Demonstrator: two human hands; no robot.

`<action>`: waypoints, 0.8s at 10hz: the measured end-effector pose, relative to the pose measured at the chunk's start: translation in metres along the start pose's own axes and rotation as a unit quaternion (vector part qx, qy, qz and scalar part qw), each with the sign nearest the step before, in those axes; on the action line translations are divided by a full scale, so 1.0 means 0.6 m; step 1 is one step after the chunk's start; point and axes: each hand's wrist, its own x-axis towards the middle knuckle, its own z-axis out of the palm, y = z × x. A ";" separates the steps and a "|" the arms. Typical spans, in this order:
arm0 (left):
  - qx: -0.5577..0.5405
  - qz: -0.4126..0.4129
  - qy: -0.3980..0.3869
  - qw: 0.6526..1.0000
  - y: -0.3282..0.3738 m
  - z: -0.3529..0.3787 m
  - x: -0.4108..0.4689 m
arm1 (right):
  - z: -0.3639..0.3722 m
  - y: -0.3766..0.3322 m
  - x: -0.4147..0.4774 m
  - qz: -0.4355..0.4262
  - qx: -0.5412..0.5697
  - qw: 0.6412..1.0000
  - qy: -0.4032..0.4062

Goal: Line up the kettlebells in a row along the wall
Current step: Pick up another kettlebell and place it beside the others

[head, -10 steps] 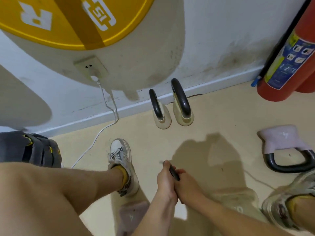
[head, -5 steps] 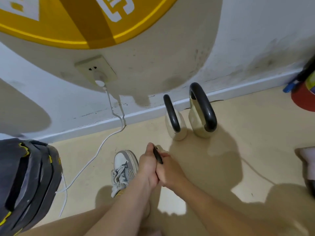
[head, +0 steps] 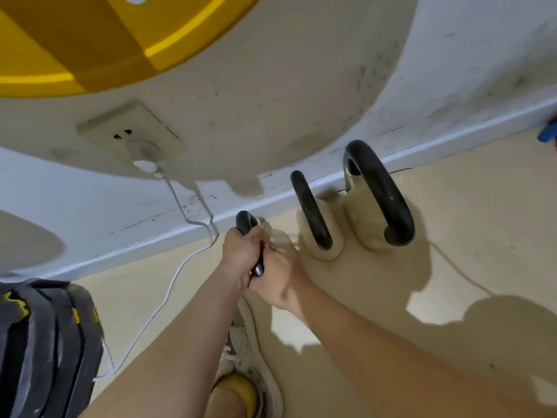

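Two pale kettlebells with black handles stand side by side at the wall's baseboard: a smaller one (head: 319,236) and, to its right, a bigger one (head: 373,218). Both my hands grip the black handle (head: 245,221) of a third kettlebell just left of the smaller one. My left hand (head: 239,251) holds the handle's far side and my right hand (head: 275,277) the near side. The body of this kettlebell is almost wholly hidden under my hands; whether it touches the floor is unclear.
A wall socket (head: 129,135) with a white plug and cable (head: 168,285) trailing down to the floor is left of my hands. Stacked black weight plates (head: 45,345) lie at bottom left. My shoe (head: 250,354) is below my hands. A yellow plate (head: 90,40) leans against the wall at top.
My hands have carried the gripped kettlebell forward toward the wall, arriving beside the smaller kettlebell. The view has shifted closer, and the fire extinguisher and pink kettlebell have left the frame.
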 end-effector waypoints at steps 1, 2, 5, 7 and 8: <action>-0.052 -0.001 0.022 0.998 -0.004 0.016 -0.001 | 0.022 0.022 -0.022 0.009 -0.012 1.000 0.006; -0.118 -0.003 0.072 0.990 -0.015 0.022 -0.009 | 0.026 0.034 -0.020 0.001 0.009 1.000 0.006; -0.178 -0.003 0.117 0.977 -0.012 0.016 0.030 | 0.012 0.038 0.018 -0.028 0.059 0.998 0.013; 0.035 0.113 -0.029 0.993 0.021 0.016 0.053 | 0.054 0.003 0.028 0.030 0.084 0.991 0.099; 0.018 0.095 -0.045 0.994 0.026 0.007 0.050 | 0.046 -0.007 0.029 0.058 0.060 0.994 0.066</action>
